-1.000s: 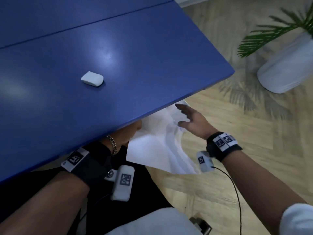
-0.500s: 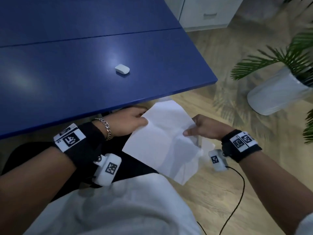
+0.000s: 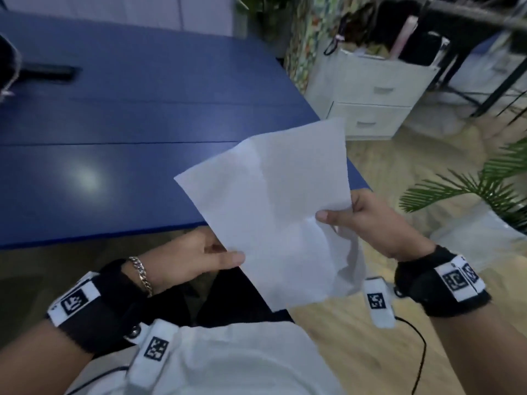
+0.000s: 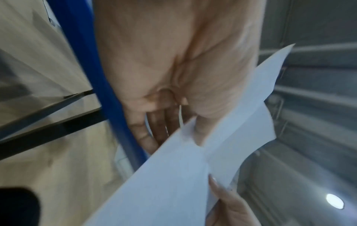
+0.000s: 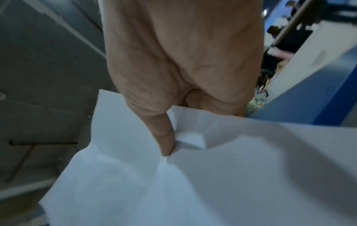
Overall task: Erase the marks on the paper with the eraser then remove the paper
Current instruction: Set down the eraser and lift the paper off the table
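A white, creased sheet of paper [image 3: 273,206] is held in the air in front of me, over the near right corner of the blue table [image 3: 114,155]. My left hand [image 3: 199,258] pinches its lower left edge between thumb and fingers. My right hand [image 3: 370,220] pinches its right edge, thumb on top. In the left wrist view the paper [image 4: 173,175] runs under the thumb of my left hand [image 4: 183,122]. In the right wrist view my right hand [image 5: 173,125] presses a thumb into the crumpled paper [image 5: 212,175]. The eraser is hidden from every view.
A white drawer cabinet [image 3: 370,98] stands past the table's right end. A potted palm in a white pot [image 3: 479,238] sits on the wooden floor at the right. A dark object [image 3: 48,71] lies on the far left of the table.
The paper has risen from below the table edge to above it, held by both hands. My head has tilted up, and the eraser has dropped out of sight.
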The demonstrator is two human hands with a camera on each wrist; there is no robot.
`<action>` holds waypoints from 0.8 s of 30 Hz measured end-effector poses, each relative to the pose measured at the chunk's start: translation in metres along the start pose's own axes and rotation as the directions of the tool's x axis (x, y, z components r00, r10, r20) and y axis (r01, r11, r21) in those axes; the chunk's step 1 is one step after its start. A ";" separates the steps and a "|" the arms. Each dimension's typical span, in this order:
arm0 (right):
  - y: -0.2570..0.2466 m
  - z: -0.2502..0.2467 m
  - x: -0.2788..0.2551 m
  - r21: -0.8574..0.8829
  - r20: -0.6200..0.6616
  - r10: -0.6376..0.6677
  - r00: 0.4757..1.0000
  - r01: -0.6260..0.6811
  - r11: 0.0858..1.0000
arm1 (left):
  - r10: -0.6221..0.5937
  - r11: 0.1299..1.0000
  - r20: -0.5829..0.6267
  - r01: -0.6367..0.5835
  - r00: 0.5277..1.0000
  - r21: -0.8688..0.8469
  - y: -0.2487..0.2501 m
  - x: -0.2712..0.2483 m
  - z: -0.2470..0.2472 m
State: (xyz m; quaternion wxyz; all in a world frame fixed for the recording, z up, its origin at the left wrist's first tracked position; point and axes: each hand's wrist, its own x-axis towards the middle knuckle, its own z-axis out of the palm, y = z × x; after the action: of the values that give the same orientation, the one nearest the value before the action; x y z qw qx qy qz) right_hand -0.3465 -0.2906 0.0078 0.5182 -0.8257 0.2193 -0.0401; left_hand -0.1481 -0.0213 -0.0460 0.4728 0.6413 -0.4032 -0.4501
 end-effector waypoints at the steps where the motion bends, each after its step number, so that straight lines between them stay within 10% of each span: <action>1: -0.013 0.009 0.007 0.067 -0.007 -0.028 1.000 0.028 0.997 | 0.031 0.999 -0.140 -0.032 0.990 -0.004 0.006 -0.003 -0.002; 7: -0.062 0.073 0.064 0.288 -0.072 -0.131 0.989 0.146 0.946 | 0.111 0.980 -0.750 -0.195 0.652 -0.025 0.019 -0.016 -0.076; 12: -0.067 0.123 0.108 0.114 -0.178 -0.093 0.980 0.115 0.987 | 0.098 0.987 -0.882 0.069 0.461 0.146 0.011 -0.022 -0.135; 18: -0.060 0.154 0.152 -0.178 -0.178 -0.069 0.982 0.037 0.983 | 0.088 0.937 -0.864 0.254 0.496 0.242 -0.005 0.002 -0.166; 24: -0.055 0.158 0.173 -0.422 -0.236 -0.110 0.966 0.001 0.907 | -0.071 0.691 -0.655 0.511 0.752 0.512 -0.019 0.010 -0.177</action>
State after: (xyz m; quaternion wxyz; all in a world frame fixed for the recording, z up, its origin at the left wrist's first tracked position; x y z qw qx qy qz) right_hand -0.1264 -0.2080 -0.0447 0.2956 -0.9113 0.2636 -0.1125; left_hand 0.0264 0.0168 -0.0400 0.2307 0.9303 -0.2552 -0.1275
